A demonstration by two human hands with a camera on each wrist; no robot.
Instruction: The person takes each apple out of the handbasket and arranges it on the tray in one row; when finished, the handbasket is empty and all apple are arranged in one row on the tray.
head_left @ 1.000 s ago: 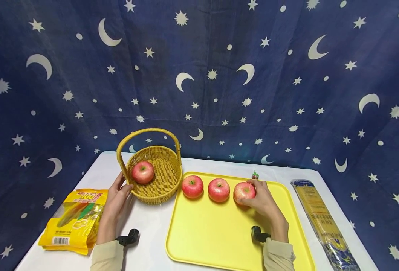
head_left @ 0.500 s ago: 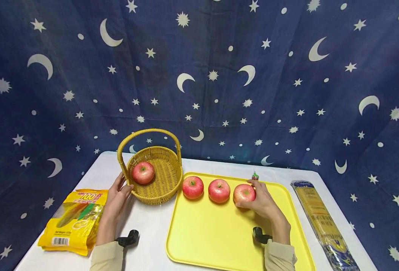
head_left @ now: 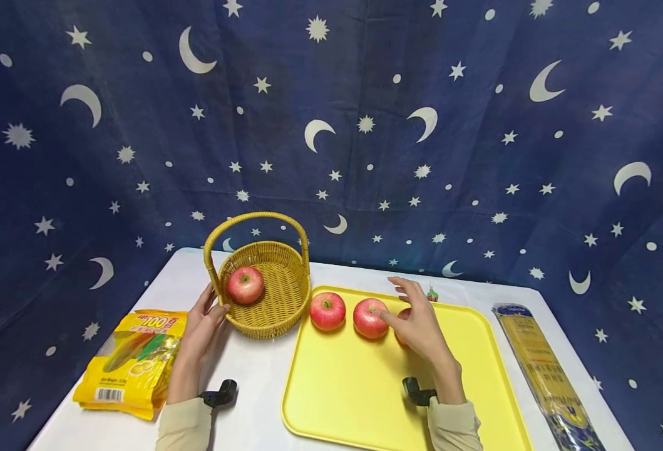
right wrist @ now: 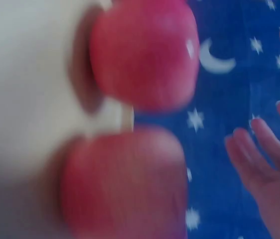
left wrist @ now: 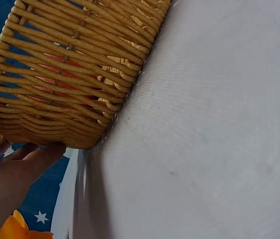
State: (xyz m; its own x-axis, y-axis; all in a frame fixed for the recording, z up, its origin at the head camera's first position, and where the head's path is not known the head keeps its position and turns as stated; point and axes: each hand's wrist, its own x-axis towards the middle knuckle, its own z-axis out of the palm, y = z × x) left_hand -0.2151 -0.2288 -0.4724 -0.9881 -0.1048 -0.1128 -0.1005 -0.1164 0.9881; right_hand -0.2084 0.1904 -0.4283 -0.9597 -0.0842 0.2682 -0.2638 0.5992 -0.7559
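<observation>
A wicker basket (head_left: 275, 294) with a tall handle holds one red apple (head_left: 245, 285). My left hand (head_left: 200, 329) grips the basket's left side, thumb at the rim; in the left wrist view its fingertips (left wrist: 50, 152) touch the woven wall (left wrist: 65, 84). On the yellow tray (head_left: 354, 394) sit a left apple (head_left: 328, 311), a middle apple (head_left: 370, 318) and a right apple (head_left: 404, 313), mostly hidden by my right hand (head_left: 421, 326). That hand hovers with fingers spread, holding nothing. The right wrist view shows two blurred apples beside the hand (right wrist: 274, 184).
A yellow candy bag (head_left: 134, 363) lies left of my left forearm. To the tray's right is a long pack of pasta (head_left: 545, 369). A small green and red item (head_left: 432, 294) stands behind the tray. A blue star-patterned cloth (head_left: 365, 156) hangs behind the table.
My right hand has let go of the right apple, risen and shifted left towards the middle apple. My left hand stays on the basket. The head view has turned slightly left.
</observation>
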